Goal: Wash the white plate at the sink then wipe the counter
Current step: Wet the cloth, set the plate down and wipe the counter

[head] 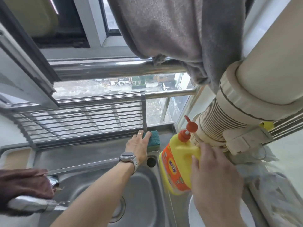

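Two hands are at work over the sink (144, 190). Nearest, at the lower right, part of the white plate (194, 215) shows beneath the right forearm, beside the basin's right rim. Above it the right hand (211, 176) lies against the yellow detergent bottle (177, 163), fingers (196, 163) wrapped around its handle side; how firm that hold is cannot be judged. Farther back, the left hand (136, 147), a watch (128, 158) on its wrist, reaches to the back ledge, fingers laid over the green sponge (151, 139) and starting to close on it. At the left, a tap (34, 203) juts over the basin. The risks: the bottle, standing on the narrow rim, could tip into the basin or onto the plate if lifted one-handed by a loose hold, and the sponge could be nudged behind the wire rack (78, 122).
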### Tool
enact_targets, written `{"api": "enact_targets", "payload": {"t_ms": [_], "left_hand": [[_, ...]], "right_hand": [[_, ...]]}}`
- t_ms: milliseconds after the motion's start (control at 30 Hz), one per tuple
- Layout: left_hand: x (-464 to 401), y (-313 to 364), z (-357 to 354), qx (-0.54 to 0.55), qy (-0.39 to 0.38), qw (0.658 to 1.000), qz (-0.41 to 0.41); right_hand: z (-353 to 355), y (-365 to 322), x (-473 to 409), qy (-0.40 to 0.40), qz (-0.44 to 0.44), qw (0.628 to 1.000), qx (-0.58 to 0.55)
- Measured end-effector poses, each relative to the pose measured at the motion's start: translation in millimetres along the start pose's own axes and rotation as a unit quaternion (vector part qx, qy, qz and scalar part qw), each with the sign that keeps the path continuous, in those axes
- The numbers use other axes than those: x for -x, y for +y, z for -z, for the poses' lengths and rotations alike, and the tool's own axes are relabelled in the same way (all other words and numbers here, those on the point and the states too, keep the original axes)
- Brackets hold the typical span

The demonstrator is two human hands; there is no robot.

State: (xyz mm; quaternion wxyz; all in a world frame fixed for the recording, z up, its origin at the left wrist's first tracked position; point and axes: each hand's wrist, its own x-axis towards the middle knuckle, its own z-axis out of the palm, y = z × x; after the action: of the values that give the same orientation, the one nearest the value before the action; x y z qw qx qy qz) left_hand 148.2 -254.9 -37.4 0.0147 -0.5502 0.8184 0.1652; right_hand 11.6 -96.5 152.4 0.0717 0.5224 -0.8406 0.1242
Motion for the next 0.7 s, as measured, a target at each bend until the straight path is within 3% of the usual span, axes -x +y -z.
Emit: {"api": "enact_targets", "payload": {"t_ms": [167,700], "left_hand": [[6,-15,-7,-0.03,0.003,0.999,0.013],[12,-25,-21,0.033,0.009,0.999,0.012]], "right_hand": [[-32,-29,-27,-0.044,-0.003,0.997,0.067],[-59,-46,-58,0.001,0.0,0.994,0.108]]}}
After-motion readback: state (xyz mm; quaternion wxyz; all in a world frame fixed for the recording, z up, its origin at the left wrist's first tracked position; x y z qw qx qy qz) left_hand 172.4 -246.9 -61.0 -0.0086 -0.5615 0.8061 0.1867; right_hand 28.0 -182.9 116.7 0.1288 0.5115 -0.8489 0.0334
